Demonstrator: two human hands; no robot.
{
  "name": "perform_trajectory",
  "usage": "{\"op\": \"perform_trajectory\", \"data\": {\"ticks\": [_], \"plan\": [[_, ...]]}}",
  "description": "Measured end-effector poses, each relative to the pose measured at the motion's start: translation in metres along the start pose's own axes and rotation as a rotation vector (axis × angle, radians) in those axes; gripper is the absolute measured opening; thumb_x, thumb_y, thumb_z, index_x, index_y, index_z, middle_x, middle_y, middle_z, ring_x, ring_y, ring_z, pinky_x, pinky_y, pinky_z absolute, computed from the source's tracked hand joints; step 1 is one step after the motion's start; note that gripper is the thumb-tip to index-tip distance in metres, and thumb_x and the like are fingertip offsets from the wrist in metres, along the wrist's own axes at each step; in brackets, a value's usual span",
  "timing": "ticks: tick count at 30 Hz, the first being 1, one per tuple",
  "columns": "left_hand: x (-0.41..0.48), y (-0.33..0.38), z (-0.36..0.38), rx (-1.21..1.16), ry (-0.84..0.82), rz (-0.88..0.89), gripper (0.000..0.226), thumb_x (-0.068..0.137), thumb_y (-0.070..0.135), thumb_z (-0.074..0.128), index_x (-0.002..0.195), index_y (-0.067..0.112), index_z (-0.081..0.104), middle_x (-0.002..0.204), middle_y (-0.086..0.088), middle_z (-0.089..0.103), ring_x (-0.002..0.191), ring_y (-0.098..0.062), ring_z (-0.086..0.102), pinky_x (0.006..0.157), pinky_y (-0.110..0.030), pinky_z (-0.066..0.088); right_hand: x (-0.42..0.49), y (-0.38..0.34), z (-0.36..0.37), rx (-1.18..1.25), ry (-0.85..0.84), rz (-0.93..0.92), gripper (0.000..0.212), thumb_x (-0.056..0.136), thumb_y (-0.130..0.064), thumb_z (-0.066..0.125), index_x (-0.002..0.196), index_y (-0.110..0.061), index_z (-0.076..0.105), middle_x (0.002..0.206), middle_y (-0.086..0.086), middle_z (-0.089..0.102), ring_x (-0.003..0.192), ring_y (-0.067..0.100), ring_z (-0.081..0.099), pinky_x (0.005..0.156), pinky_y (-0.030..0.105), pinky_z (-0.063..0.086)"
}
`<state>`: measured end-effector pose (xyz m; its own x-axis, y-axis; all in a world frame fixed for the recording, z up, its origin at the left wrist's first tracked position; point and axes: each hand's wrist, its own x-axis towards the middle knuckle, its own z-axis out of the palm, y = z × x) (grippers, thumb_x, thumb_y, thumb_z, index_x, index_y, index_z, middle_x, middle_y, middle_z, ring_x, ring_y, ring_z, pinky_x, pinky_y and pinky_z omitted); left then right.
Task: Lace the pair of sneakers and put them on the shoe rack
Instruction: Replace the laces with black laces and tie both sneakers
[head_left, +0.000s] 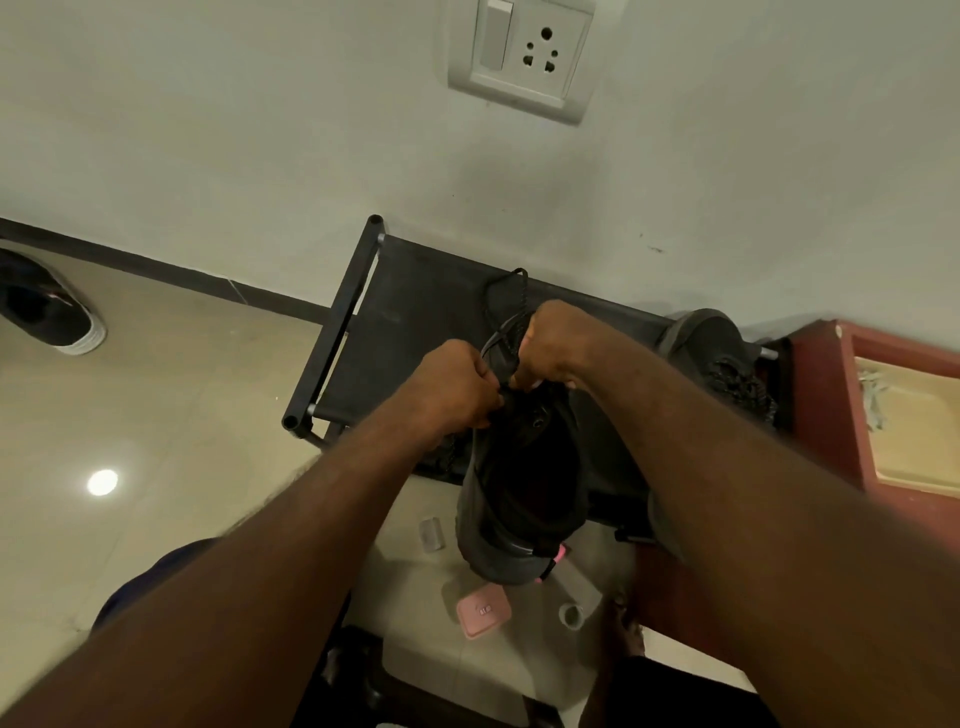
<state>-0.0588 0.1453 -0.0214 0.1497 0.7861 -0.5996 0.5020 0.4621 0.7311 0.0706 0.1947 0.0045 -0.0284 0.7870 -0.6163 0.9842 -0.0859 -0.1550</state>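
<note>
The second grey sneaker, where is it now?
Head view: the second sneaker sits on the right end of the shoe rack, beside the red cabinet, right of the held sneaker.

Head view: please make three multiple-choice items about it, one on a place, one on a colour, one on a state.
1. Where is the other grey sneaker?
A. red cabinet B. shoe rack C. a chair
2. The small box on the floor is:
A. blue B. green C. pink
3. The left hand and right hand:
A. hang free B. grip laces C. press a switch
Answers: 1 B, it lies at the rack's right end; 2 C, its lid is pink; 3 B, both pinch the held sneaker's laces.
</note>
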Motion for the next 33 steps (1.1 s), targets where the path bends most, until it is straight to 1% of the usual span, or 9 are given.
{"op": "perform_trajectory", "data": {"ticks": [4,8,10,12,16,20,27,30,33], "plan": [[0.001,-0.002,0.003,0.037,-0.01,0.041,0.011,0.088,0.013,0.071,0.09,0.002,0.071,0.079,-0.008,0.066,0.069,-0.014,0.062,0.068,-0.031,0.055,-0.005,0.001,-0.002,0.108,0.089,0.005,0.019,0.081,-0.022,0.08,0.084,-0.004,0.075,0.087,0.01,0.075,0.076,0.021,0.068,0.07,0.031,0.054],[0.0,-0.001,0.013,0.054,0.051,0.075,0.03,0.087,0.026,0.073,0.083,-0.003,0.068,0.067,-0.008,0.058,0.062,-0.017,0.055,0.061,-0.031,0.05,-0.049,0.024,0.022,0.453,0.427,-0.068,0.013,0.091,-0.023,0.069,0.082,-0.014,0.066,0.079,-0.006,0.068,0.078,0.008,0.065,0.069,0.022,0.05],[-0.001,0.0,0.018,0.071,0.09,0.093,0.036,0.086,0.032,0.074,0.078,-0.001,0.067,0.063,-0.007,0.055,0.058,-0.017,0.051,0.057,-0.029,0.044,-0.079,0.034,0.043,0.544,0.472,-0.14,0.006,0.092,-0.024,0.068,0.091,-0.024,0.062,0.085,-0.018,0.062,0.082,-0.007,0.06,0.067,0.006,0.043],[-0.002,0.003,0.023,0.102,0.129,0.095,0.035,0.086,0.033,0.074,0.072,0.004,0.064,0.057,-0.002,0.053,0.051,-0.013,0.049,0.053,-0.024,0.042,-0.098,0.044,0.068,0.614,0.411,-0.167,0.025,0.092,-0.025,0.068,0.115,-0.031,0.059,0.099,-0.025,0.056,0.093,-0.015,0.054,0.076,0.001,0.042],[-0.003,0.005,0.025,0.178,0.162,0.075,0.036,0.091,0.031,0.069,0.063,0.011,0.057,0.057,-0.003,0.053,0.058,-0.018,0.055,0.061,-0.026,0.044,-0.104,0.056,0.103,0.765,0.473,-0.097,0.047,0.092,-0.021,0.065,0.136,-0.031,0.053,0.128,-0.006,0.056,0.116,0.008,0.055,0.1,0.032,0.05],[0.001,0.006,0.025,0.278,0.132,0.081,0.03,0.094,0.029,0.063,0.074,0.007,0.058,0.07,-0.015,0.058,0.083,-0.034,0.066,0.064,-0.031,0.048,-0.084,0.053,0.097,0.614,0.523,-0.162,0.04,0.091,-0.016,0.063,0.13,-0.023,0.058,0.123,-0.004,0.057,0.114,0.011,0.051,0.093,0.025,0.044],[-0.008,0.016,0.006,0.1,-0.111,0.018,0.021,0.09,0.023,0.067,0.075,0.01,0.063,0.062,-0.001,0.052,0.059,-0.012,0.05,0.06,-0.027,0.045,-0.063,0.043,0.092,0.52,0.569,-0.148,0.033,0.087,-0.007,0.058,0.116,-0.019,0.067,0.116,-0.001,0.053,0.107,0.016,0.05,0.089,0.031,0.048],[-0.021,0.023,-0.004,-0.086,-0.21,0.191,0.019,0.091,0.017,0.066,0.075,0.008,0.065,0.065,0.001,0.057,0.062,-0.008,0.052,0.065,-0.02,0.047,-0.061,0.043,0.091,0.537,0.569,-0.146,0.03,0.087,-0.009,0.061,0.115,-0.019,0.067,0.113,-0.002,0.052,0.106,0.016,0.049,0.087,0.031,0.047],[-0.021,0.022,-0.003,-0.041,-0.068,0.362,0.014,0.091,0.015,0.066,0.077,0.012,0.067,0.096,0.007,0.069,0.088,-0.008,0.065,0.084,-0.018,0.05,-0.06,0.043,0.091,0.527,0.558,-0.137,0.032,0.088,-0.01,0.061,0.118,-0.019,0.065,0.114,-0.002,0.051,0.108,0.016,0.046,0.088,0.03,0.044]]}}
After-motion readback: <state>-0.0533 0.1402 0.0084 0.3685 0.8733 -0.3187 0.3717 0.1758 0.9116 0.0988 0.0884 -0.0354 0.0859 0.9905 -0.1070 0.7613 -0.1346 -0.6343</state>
